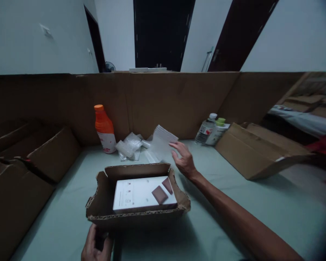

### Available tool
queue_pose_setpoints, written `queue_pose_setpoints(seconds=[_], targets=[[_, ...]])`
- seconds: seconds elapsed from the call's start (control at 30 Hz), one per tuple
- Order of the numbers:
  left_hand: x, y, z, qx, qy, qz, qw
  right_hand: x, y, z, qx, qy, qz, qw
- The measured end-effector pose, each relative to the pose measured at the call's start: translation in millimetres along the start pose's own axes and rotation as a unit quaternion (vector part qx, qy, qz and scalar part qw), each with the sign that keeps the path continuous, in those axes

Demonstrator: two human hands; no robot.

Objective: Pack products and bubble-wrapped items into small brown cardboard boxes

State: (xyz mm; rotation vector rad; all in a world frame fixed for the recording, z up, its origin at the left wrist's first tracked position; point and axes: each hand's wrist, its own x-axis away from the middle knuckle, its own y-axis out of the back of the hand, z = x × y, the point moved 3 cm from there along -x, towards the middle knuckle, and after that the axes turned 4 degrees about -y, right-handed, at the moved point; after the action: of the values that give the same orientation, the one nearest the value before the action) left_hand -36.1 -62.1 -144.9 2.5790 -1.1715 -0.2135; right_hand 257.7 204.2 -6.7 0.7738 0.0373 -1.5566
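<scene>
An open brown cardboard box (135,222) with rough-cut edges stands in front of me. Inside it lies a flat white carton (137,194) printed with brown squares. My left hand (96,244) is at the box's lower front left corner, thumb and fingers apart; its fingertips are close to the cardboard, and I cannot tell whether they press on it. Beyond the box my right hand (184,159) reaches out with fingers spread. Its fingertips are at the right edge of a translucent white plastic sheet (163,143), which stands tilted up from the table.
Left of the sheet lie folded pieces of bubble wrap (130,145) and an orange bottle (104,127). To the right stand a clear bottle (205,130), a green-capped bottle (219,131) and a cardboard box (250,152). Cardboard boxes (54,156) line the left; a cardboard wall (179,105) closes the back.
</scene>
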Motion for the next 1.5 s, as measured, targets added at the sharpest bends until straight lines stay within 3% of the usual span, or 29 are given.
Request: queue_pose_setpoints(seconds=[0.07, 0.13, 0.23, 0.3, 0.4, 0.53, 0.63, 0.7, 0.87, 1.0, 1.07, 1.17, 1.27, 1.4, 1.5], targets=[[0, 1, -5, -0.012, -0.002, -0.003, 1.0, 44, 47, 4, 0.069, 0.059, -0.015, 0.996], [0, 4, -8, -0.029, -0.001, -0.004, 1.0, 94, 79, 1, 0.105, 0.057, 0.033, 0.992], [-2, 9, -12, -0.034, 0.005, 0.007, 0.999, 172, 100, -3, 0.089, 0.003, 0.213, 0.973], [-3, 12, -16, -0.032, 0.015, 0.016, 0.999, 214, 106, 2, 0.052, -0.036, 0.298, 0.953], [0, 15, -22, 0.024, 0.026, 0.017, 0.999, 246, 119, 14, -0.018, -0.091, 0.298, 0.95], [9, 19, -21, 0.088, 0.041, 0.017, 0.995, 235, 136, 28, -0.038, -0.188, 0.184, 0.964], [14, 22, -15, 0.047, 0.034, 0.032, 0.998, 212, 126, 39, -0.029, -0.202, 0.124, 0.971], [16, 23, -14, 0.003, 0.016, 0.042, 0.999, 197, 103, 48, -0.051, -0.184, 0.133, 0.972], [8, 16, -22, -0.034, -0.015, 0.056, 0.998, 173, 29, 62, -0.118, -0.121, 0.229, 0.959], [-11, 4, -35, -0.018, -0.019, 0.043, 0.999, 156, 6, 56, -0.151, -0.088, 0.227, 0.958], [-18, -2, -41, 0.007, -0.031, 0.033, 0.999, 151, 8, 47, -0.126, -0.072, 0.234, 0.961], [-21, -8, -40, 0.067, -0.021, 0.036, 0.997, 156, 23, 29, 0.006, 0.007, 0.263, 0.965], [-12, -5, -31, 0.117, 0.005, 0.03, 0.993, 173, 44, 10, 0.171, 0.086, 0.304, 0.933], [12, -1, -21, 0.119, 0.011, 0.019, 0.993, 189, 62, -5, 0.328, 0.08, 0.322, 0.885], [34, -3, -17, 0.102, -0.019, 0.036, 0.994, 195, 63, -1, 0.345, 0.057, 0.303, 0.886]])
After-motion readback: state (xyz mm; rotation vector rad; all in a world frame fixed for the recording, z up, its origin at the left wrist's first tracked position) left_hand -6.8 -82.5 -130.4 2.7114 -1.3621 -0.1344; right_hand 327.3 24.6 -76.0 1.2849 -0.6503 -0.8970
